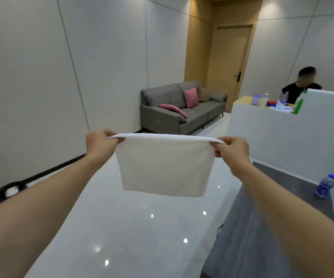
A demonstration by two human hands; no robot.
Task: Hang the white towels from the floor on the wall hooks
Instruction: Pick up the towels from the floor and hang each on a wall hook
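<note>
A white towel (165,165) hangs folded in the air in front of me, stretched flat between both hands. My left hand (99,144) pinches its top left corner. My right hand (233,152) pinches its top right corner. Both arms reach forward at about chest height over the glossy grey floor (132,227). No wall hooks appear in this view, and no other towels lie on the visible floor.
A plain panelled wall (31,87) runs along the left. A grey sofa (182,109) with pink cushions stands ahead. A white counter (272,133) with a seated person (300,85) is at right. A dark table (262,227) with a water bottle (324,185) is near right.
</note>
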